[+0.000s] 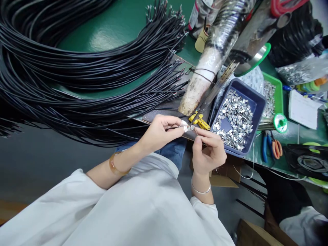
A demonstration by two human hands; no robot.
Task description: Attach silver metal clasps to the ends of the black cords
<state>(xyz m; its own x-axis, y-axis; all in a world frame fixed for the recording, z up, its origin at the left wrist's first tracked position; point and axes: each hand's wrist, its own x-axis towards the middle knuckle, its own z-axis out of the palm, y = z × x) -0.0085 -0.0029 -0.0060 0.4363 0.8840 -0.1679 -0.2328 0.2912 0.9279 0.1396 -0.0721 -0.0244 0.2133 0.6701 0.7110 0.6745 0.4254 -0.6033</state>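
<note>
My left hand [164, 129], with white coverings on thumb and fingertip, pinches the end of a black cable. A tiny silvery metal piece [192, 127] sits at the cable's tip, between my two hands. My right hand [209, 150] is closed just to its right, with a thin wire [196, 132] between thumb and fingers. Whether the right fingers also touch the metal piece is too small to tell. Directly behind the hands lies a yellow tool [200, 121] at the table edge. To the right stands a dark blue tray [252, 89] holding many small metal clips [237, 112].
Large bundles of black cables [102, 68] cover the left of the green table [110, 36]. A wrapped tube [197, 82] leans behind my hands. Farther right are a green tray [279, 97], a solder spool [280, 123], pliers [276, 148] and a black fan [310, 160]. Another person's sleeve [302, 222] shows lower right.
</note>
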